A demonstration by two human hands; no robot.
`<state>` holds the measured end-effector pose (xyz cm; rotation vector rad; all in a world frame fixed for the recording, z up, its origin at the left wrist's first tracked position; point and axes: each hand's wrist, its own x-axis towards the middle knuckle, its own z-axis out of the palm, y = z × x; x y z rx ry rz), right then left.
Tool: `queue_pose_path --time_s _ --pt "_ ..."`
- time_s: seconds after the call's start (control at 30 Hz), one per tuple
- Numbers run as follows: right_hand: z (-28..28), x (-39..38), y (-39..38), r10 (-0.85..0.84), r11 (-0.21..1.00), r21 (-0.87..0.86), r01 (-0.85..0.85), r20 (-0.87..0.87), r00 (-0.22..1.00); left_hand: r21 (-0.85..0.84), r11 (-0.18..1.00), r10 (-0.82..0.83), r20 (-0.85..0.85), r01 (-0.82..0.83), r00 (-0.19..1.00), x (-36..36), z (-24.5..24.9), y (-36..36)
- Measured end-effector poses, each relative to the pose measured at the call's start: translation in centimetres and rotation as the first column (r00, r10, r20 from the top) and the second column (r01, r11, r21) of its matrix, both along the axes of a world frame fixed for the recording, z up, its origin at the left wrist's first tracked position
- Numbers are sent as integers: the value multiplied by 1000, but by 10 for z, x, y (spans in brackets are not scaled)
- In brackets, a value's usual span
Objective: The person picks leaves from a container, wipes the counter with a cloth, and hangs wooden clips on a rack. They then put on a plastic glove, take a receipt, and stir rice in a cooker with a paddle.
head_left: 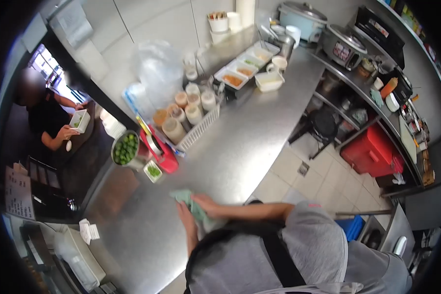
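Observation:
A crumpled green cloth is between my two hands over the steel counter. My right hand is closed on its right side. On its left side, my left hand presses against the cloth, its fingers together. Beyond the hands on the counter stand a small white dish of chopped greens, a red tape dispenser and a metal pot of green limes.
A white basket of sauce bottles stands near the wall, with topping trays behind. At the left, a person holds a white container. Cookers and a red bin are at the right.

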<state>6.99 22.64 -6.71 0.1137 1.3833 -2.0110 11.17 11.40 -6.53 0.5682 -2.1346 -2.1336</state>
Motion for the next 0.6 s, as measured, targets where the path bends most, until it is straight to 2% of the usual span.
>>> queue_pose_path --time_s 0.03,0.07,0.17,0.23,0.27,0.3,0.33,0.37,0.43,0.47,0.5,0.57,0.6 --pt "4 10 -17 -74 966 -225 126 227 971 -49 999 -18 -16 17 1000 1 7 6" --pt "10 17 -24 -132 969 -226 101 -128 983 -103 994 -49 -51 43 998 3 8 17" --pt "25 4 0 -309 949 -173 263 -360 880 -374 922 -188 -209 99 960 0 -15 51" --pt "28 -13 29 -490 871 -83 484 -94 866 -505 840 -381 -291 198 877 -10 -14 67" --pt "48 -22 45 -621 782 -67 620 -174 764 -523 808 -475 -306 271 825 -15 4 72" --pt "60 -37 67 -619 728 149 669 -277 735 -484 779 -571 -284 399 770 -13 40 78" --pt "44 -59 83 -730 660 20 751 -219 647 -438 733 -658 -261 521 706 -11 76 83" --pt "75 -68 108 -586 722 142 677 -395 708 -386 673 -734 -250 630 631 -10 101 89" --pt "27 -122 152 -261 767 194 611 -777 574 -493 486 -849 -73 722 523 -12 106 80" --pt "28 -132 175 -227 821 268 504 -656 720 -526 384 -885 25 759 465 -12 107 71" --pt "32 -146 197 -172 864 330 380 -515 840 -645 309 -875 96 699 475 -12 108 58" --pt "49 -178 231 -495 739 273 616 -400 771 -709 218 -817 243 671 523 -21 114 14" --pt "49 -203 256 -632 655 237 718 -348 692 -782 241 -700 270 575 661 -21 180 14"
